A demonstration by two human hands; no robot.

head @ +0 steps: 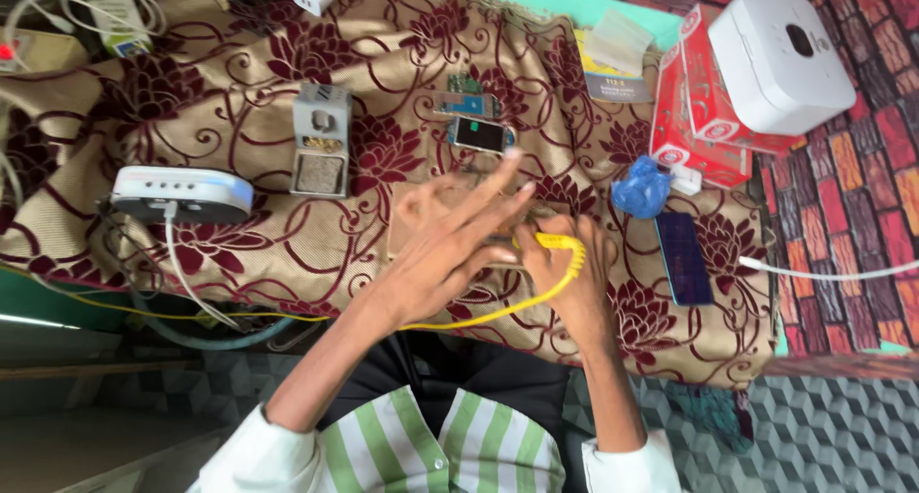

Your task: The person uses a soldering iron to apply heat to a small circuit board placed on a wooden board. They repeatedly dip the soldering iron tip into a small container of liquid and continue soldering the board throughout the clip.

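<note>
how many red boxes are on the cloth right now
2. Both red boxes lie stacked by the cloth's right edge, partly under the white device: the lower red box juts out beside the blue crumpled bag. More could be hidden underneath.

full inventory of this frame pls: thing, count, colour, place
Floral cloth: 1, beige and maroon, covers table.
Yellow cable: 1, yellow, at right hand.
Small phone: 1, dark screen, centre top.
Circuit board: 1, green, above small phone.
Grey holder: 1, grey, centre left.
White device: 1, white, left.
Blue wad: 1, blue, right of centre.
Dark phone: 1, dark blue, right.
Red boxes: 2, red and white, upper right.
White case: 1, white, on red boxes.
Left hand: fingers spread, centre.
Right hand: wrapped in yellow cable.
</note>
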